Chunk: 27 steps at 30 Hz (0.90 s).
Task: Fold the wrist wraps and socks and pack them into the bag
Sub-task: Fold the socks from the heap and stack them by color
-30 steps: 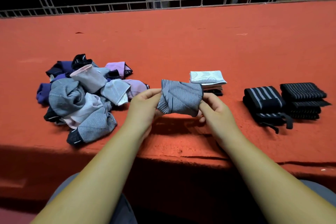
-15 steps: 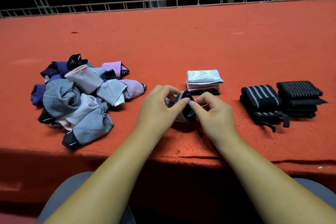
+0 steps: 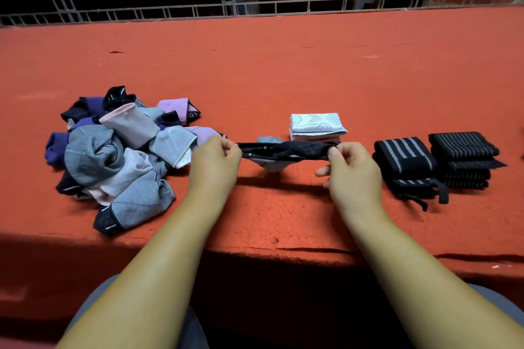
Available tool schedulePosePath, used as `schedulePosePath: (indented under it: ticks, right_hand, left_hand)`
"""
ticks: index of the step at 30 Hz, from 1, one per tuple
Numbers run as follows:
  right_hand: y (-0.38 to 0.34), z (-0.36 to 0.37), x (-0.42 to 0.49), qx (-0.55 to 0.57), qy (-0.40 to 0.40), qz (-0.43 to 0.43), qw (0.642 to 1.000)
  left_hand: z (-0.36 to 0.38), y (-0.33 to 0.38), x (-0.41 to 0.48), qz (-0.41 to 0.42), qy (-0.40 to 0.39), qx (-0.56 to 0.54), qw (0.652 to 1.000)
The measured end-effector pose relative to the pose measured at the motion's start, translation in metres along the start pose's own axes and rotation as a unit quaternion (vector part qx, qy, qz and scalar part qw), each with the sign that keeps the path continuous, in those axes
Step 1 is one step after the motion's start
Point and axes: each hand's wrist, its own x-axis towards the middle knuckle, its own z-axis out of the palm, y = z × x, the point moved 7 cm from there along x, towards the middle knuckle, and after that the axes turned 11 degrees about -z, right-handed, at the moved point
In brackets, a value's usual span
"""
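I've got the grey-and-black sock pulled out sideways by its black cuff, held just above the red carpeted ledge, grey body sagging under the middle. My left hand pinches the cuff's left end between thumb and fingertips; my right hand pinches the right end, lower fingers loosely curled beneath. Left of me sits the heap of unfolded socks, grey, pink, purple and black all tangled. Just beyond the stretched sock, the stack of folded socks, white one on top. Off to the right, two folded wrist wrap stacks side by side: the broad-striped one, then the fine-striped one.
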Motion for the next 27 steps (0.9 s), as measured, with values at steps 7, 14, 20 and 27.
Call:
schedulePosePath:
  ticks: [7, 14, 20, 27]
  right_hand:
    - [0.013, -0.046, 0.018, 0.09, 0.15, 0.075, 0.982]
    - [-0.023, -0.016, -0.001, 0.222, -0.034, -0.015, 0.974]
    - [-0.034, 0.005, -0.015, 0.348, -0.25, 0.086, 0.899]
    - [-0.022, 0.043, -0.034, 0.207, -0.301, 0.092, 0.927]
  left_hand:
    - [-0.02, -0.029, 0.035, -0.096, 0.052, -0.013, 0.994]
    - [-0.001, -0.008, 0.034, -0.032, -0.067, -0.206, 0.976]
    - [-0.01, 0.038, -0.002, 0.009, -0.207, -0.389, 0.898]
    - [-0.009, 0.064, -0.042, -0.035, -0.318, -0.474, 0.821]
